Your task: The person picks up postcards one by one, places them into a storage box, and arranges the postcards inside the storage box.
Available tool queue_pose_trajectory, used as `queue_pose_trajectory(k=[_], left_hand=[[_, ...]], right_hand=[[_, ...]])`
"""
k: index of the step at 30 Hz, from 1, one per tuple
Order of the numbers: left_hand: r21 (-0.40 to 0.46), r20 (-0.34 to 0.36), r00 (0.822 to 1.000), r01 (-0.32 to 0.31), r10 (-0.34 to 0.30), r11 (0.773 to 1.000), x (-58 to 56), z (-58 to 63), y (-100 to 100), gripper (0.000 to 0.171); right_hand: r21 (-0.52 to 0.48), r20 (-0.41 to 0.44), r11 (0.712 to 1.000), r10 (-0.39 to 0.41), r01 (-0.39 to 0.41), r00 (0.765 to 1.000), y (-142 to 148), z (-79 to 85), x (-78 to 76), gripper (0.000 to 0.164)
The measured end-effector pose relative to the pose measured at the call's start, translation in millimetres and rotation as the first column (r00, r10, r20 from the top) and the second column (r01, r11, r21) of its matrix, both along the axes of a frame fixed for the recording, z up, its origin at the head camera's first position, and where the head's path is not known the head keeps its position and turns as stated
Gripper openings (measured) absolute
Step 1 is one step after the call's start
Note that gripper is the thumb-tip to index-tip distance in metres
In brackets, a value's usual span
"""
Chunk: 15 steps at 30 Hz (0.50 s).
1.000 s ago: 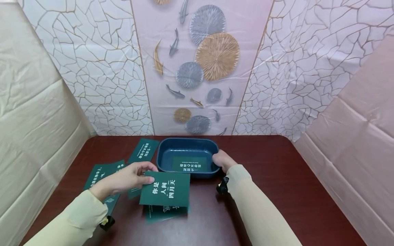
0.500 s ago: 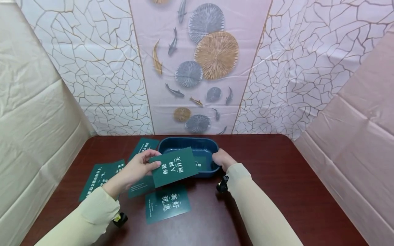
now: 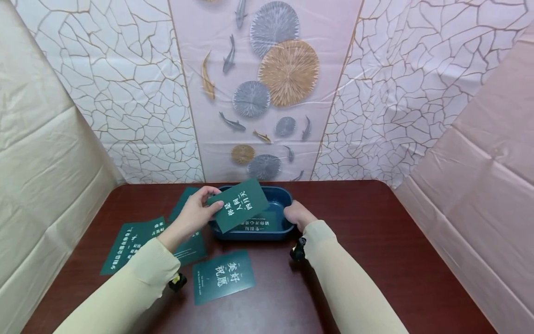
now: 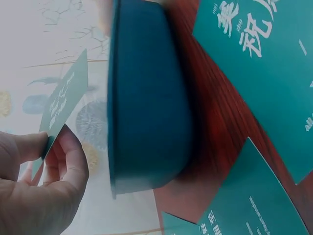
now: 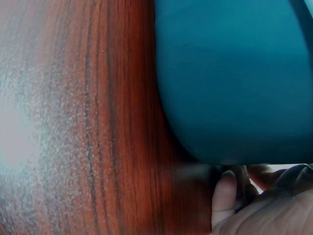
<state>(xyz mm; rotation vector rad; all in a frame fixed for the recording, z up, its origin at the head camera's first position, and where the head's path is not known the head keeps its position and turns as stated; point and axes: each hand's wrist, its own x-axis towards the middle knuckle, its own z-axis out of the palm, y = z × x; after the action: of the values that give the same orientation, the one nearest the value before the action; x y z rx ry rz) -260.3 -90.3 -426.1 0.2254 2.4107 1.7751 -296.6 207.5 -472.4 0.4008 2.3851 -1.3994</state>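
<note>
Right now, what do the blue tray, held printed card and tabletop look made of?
Blue tray: probably plastic, satin; smooth rounded corners, soft sheen.
Held printed card: likely card stock, matte; thin, flat, no glare.
Tabletop: wood or laminate, semi-gloss; streaky grain, bright reflection.

Paper card; smooth tray; glossy wood-grain table.

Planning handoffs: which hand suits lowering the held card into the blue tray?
Probably left: the left hand pinches the card above the blue tray, while the right hand holds the tray's right end.
</note>
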Motion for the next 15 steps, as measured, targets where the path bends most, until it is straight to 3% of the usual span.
queue_pose_trajectory(k=[7, 15], left_hand=[[-0.102, -0.067, 0.998, -0.022, 0.015, 0.995, -12.6, -4.7, 17, 0.024], [-0.233, -0.130, 0.991, -0.014, -0.017, 0.972, -24.6, -13.2, 26, 0.026]], right_hand=[[0.008, 0.005, 1.000, 0.004, -0.004, 1.000, 0, 0.0, -0.3, 0.056], [0.025, 0.000, 1.000, 0.005, -0.005, 1.000, -1, 1.7, 0.9, 0.056]])
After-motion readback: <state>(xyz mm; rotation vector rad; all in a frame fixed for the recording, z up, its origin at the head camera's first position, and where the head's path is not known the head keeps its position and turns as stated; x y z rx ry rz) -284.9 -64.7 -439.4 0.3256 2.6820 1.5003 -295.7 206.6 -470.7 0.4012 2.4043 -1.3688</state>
